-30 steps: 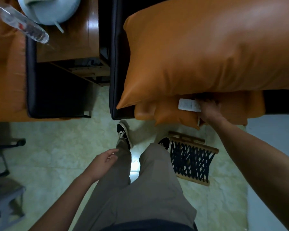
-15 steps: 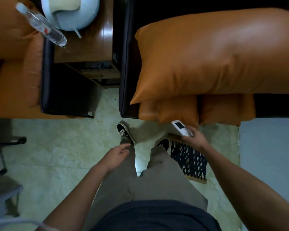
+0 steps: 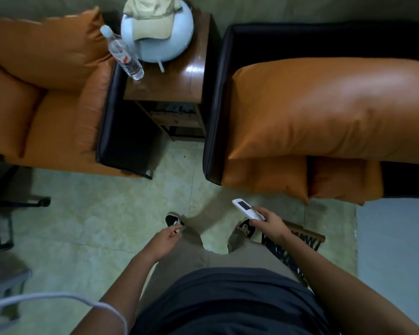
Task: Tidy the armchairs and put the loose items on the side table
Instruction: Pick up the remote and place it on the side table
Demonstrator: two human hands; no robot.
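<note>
My right hand [image 3: 270, 223] grips a small white remote control [image 3: 246, 209] in front of the right armchair [image 3: 218, 117], over the floor. A large orange cushion [image 3: 331, 107] lies across that chair's seat. My left hand [image 3: 163, 240] hangs loose beside my leg, fingers lightly curled, holding nothing. The wooden side table [image 3: 179, 81] stands between the two armchairs and carries a clear water bottle [image 3: 125, 56] lying tilted and a pale round helmet [image 3: 169, 42] with a beige cap [image 3: 153, 18] on it. The left armchair [image 3: 53, 112] has orange cushions.
A wooden frame with dark netting [image 3: 290, 245] lies on the tiled floor by my right foot. A dark office chair base [image 3: 17, 204] and a grey stool [image 3: 3, 279] stand at the left. A white cord [image 3: 65, 298] crosses the lower left.
My right hand pulled the white remote off the right armchair's front cushion and brought it back toward me. I stepped back, so the side table and both chairs show more fully.
</note>
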